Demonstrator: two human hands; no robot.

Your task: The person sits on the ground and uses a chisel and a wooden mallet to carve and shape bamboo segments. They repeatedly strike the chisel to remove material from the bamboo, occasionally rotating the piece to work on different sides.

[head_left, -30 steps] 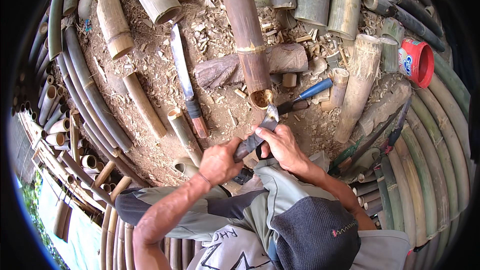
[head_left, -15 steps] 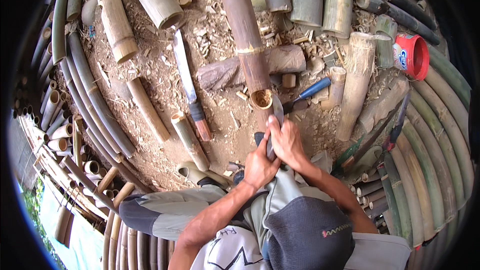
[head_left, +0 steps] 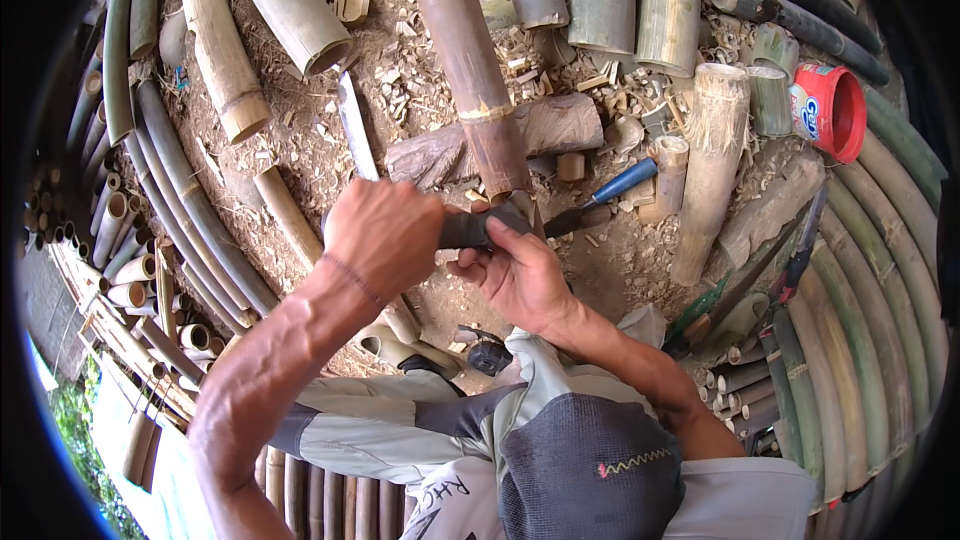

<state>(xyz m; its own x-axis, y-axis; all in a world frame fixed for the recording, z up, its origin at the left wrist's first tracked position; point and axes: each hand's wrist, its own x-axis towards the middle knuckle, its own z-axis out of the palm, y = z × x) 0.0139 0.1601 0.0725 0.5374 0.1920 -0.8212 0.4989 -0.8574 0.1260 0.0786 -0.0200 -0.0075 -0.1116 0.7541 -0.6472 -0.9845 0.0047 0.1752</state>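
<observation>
OK, far left: long bamboo poles side by side, with a pile of cut tubes lower down, many open ends showing. Next in, a pale tube on the dirt, and a narrow bamboo piece below it, near the left wrist. Then a machete, blade visible, rest of it hidden behind the hand.

Left hand: closed tight in a fist on the handle end of a dark knife. Knife sits roughly crosswise between the two hands, its far end right by the near end of a brown tube. Blade mostly hidden, can't tell if it's touching the tube.

Brown tube rests across a log, lower end toward the person. Right hand: fingers curled, thumb on top of the knife, gripping it ahead of the left fist.

Right of that, a tool with a blue handle on the ground, then a frayed bamboo stump, then a red tub on its side. Far right: greenish poles in a row. Shavings scattered over the dirt.
</observation>
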